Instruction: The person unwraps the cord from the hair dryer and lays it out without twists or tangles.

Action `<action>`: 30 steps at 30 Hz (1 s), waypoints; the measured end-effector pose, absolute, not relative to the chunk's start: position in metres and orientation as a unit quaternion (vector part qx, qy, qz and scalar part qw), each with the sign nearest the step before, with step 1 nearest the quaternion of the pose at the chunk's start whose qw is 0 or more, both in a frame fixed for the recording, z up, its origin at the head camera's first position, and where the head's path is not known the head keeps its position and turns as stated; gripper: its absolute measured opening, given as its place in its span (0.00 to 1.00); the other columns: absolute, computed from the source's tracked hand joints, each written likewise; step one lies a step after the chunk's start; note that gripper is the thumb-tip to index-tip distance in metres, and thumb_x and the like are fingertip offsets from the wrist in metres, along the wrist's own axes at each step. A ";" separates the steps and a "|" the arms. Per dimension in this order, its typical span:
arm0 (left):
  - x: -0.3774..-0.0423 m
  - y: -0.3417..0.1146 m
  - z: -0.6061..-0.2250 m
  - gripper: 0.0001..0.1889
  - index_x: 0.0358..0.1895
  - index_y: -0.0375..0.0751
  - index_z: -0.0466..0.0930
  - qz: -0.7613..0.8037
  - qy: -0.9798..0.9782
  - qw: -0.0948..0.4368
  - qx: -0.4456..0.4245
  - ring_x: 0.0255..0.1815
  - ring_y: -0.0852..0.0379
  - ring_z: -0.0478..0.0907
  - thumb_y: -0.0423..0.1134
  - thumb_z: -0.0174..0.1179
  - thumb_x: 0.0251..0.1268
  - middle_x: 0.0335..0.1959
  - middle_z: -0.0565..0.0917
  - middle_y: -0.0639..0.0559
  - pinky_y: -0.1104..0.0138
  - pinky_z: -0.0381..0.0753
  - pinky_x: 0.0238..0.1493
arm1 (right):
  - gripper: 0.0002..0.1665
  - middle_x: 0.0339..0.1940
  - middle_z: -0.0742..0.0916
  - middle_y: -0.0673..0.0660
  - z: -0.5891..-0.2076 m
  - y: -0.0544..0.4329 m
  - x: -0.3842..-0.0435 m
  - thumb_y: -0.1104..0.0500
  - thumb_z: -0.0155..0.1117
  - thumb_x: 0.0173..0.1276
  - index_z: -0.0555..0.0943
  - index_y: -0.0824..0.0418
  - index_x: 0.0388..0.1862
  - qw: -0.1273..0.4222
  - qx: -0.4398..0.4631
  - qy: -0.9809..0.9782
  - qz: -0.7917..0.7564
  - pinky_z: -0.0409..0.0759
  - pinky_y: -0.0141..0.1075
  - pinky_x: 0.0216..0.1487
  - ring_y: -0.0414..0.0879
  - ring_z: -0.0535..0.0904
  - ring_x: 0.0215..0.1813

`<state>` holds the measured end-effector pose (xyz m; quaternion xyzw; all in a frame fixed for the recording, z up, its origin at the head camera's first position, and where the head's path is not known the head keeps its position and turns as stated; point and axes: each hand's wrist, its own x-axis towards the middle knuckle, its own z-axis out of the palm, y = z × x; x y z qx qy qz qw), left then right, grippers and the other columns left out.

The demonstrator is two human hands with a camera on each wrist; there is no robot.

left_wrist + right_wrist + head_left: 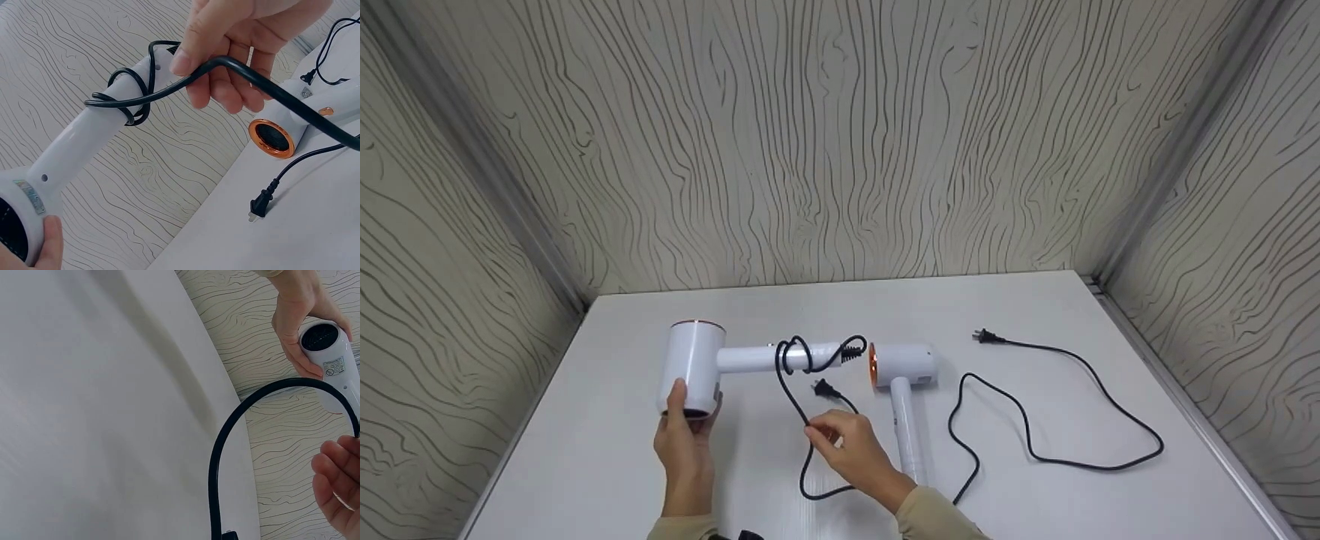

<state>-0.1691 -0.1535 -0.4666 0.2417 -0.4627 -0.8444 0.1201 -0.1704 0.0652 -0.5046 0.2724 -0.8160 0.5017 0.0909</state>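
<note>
My left hand (pixel 686 450) grips the barrel of a white hair dryer (pixel 695 364), which is held up with its handle pointing right. Several loops of black power cord (pixel 135 101) wind around that handle toward its end. Between thumb and fingers, my right hand (pixel 851 454) pinches the cord below the loops. From there the cord bends down toward the table, and its two-pin plug (pixel 260 203) shows in the left wrist view. In the right wrist view, the cord arcs away from the right fingertips (pixel 337 458), and the left hand (pixel 298 320) wraps the barrel near its dark grille.
A second white hair dryer (pixel 904 365) with an orange-rimmed nozzle lies on the white table (pixel 607 450), its handle toward me and partly behind my right forearm. Its black cord (pixel 1099 466) snakes across the right side to a plug (pixel 986 337). Wood-patterned panels (pixel 825 150) enclose the table.
</note>
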 end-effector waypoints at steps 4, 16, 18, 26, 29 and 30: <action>-0.169 -0.154 -0.468 0.40 0.73 0.39 0.50 -0.844 -0.463 0.123 0.242 0.52 0.65 0.73 0.60 0.52 0.67 0.56 0.66 0.56 0.74 0.83 0.53 | 0.09 0.27 0.88 0.57 -0.504 0.065 -0.169 0.61 0.61 0.69 0.84 0.66 0.34 0.085 0.269 -0.812 0.511 0.81 0.24 0.32 0.39 0.81 0.30; -0.168 -0.158 -0.474 0.43 0.75 0.42 0.49 -0.819 -0.496 0.114 0.265 0.61 0.59 0.68 0.64 0.51 0.65 0.57 0.65 0.58 0.74 0.82 0.57 | 0.03 0.25 0.87 0.56 -0.506 0.066 -0.170 0.66 0.63 0.65 0.82 0.66 0.33 0.189 0.286 -0.790 0.509 0.82 0.25 0.31 0.42 0.82 0.27; -0.168 -0.159 -0.475 0.44 0.75 0.41 0.49 -0.812 -0.506 0.113 0.269 0.63 0.58 0.68 0.64 0.51 0.65 0.59 0.65 0.56 0.74 0.81 0.56 | 0.02 0.25 0.87 0.56 -0.507 0.067 -0.171 0.68 0.63 0.64 0.82 0.66 0.33 0.212 0.288 -0.780 0.514 0.82 0.24 0.30 0.42 0.82 0.27; -0.167 -0.164 -0.480 0.46 0.75 0.40 0.50 -0.780 -0.552 0.098 0.279 0.63 0.54 0.70 0.67 0.50 0.64 0.68 0.62 0.45 0.77 0.81 0.53 | 0.06 0.22 0.85 0.57 -0.503 0.070 -0.176 0.74 0.65 0.58 0.82 0.65 0.30 0.282 0.280 -0.754 0.524 0.79 0.23 0.27 0.45 0.80 0.25; -0.166 -0.166 -0.481 0.46 0.75 0.39 0.49 -0.773 -0.565 0.091 0.274 0.64 0.53 0.70 0.67 0.49 0.65 0.69 0.62 0.44 0.81 0.80 0.50 | 0.07 0.21 0.84 0.58 -0.499 0.072 -0.176 0.76 0.66 0.55 0.81 0.67 0.30 0.298 0.278 -0.749 0.523 0.78 0.22 0.27 0.46 0.80 0.24; -0.166 -0.167 -0.481 0.46 0.76 0.38 0.49 -0.771 -0.569 0.089 0.272 0.65 0.52 0.69 0.67 0.49 0.65 0.69 0.62 0.44 0.81 0.80 0.49 | 0.07 0.21 0.84 0.57 -0.499 0.072 -0.177 0.76 0.66 0.55 0.81 0.67 0.30 0.302 0.276 -0.748 0.523 0.78 0.22 0.26 0.46 0.80 0.24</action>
